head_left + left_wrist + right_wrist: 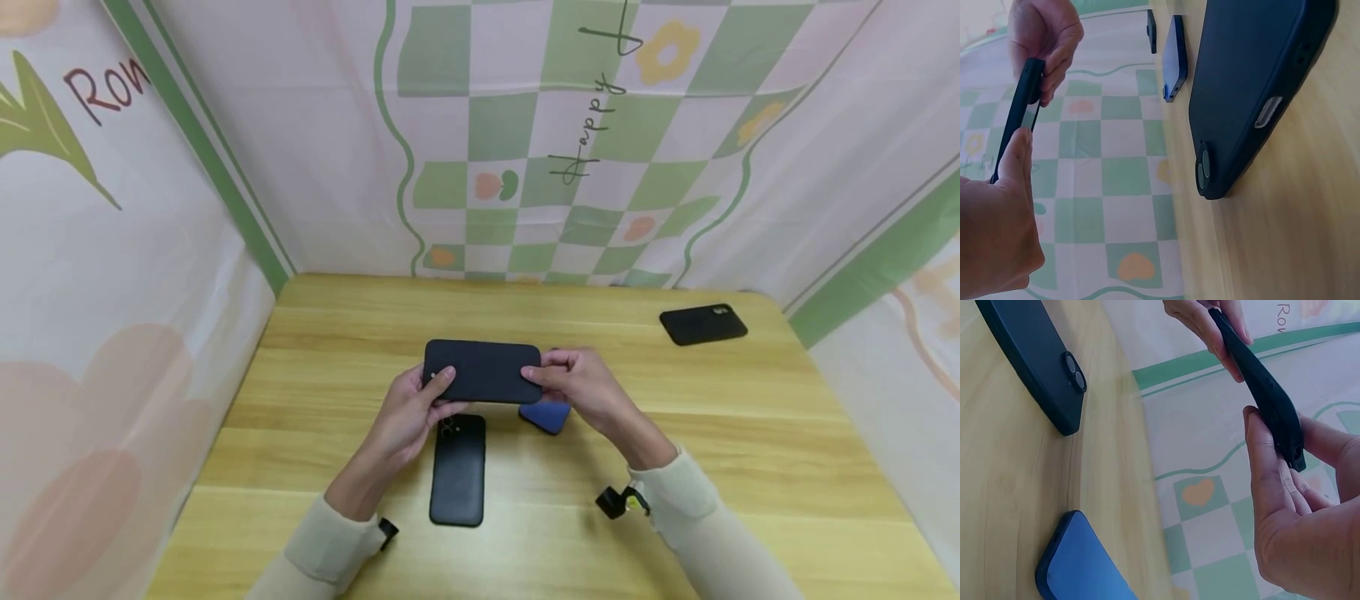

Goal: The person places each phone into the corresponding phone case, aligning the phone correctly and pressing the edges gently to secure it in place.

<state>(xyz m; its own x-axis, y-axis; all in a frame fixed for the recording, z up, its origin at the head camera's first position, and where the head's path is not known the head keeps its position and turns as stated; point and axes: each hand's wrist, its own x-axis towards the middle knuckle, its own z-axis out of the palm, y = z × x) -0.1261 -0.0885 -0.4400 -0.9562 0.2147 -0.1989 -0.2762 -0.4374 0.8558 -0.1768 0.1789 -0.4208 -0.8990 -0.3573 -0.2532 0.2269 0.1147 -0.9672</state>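
A black phone (pixel 483 371) is held level above the table between both hands, its flat dark face up. My left hand (pixel 405 419) grips its left end, thumb on top and fingers beneath. At the opposite end, my right hand (pixel 585 385) pinches it between thumb and fingers. In the right wrist view, the phone (pixel 1266 394) appears edge-on, with small openings at its near end. Below the left hand lies another black phone (pixel 458 475), back up, with two round lenses at its top left. A blue phone (pixel 547 414) lies under the right hand, partly hidden.
Toward the back right corner of the wooden table (pixel 750 467) lies a black phone case (pixel 701 325) with a camera cutout. A printed cloth (pixel 495 125) with green checks stands behind the table, and similar cloth (pixel 150 275) closes off the left side.
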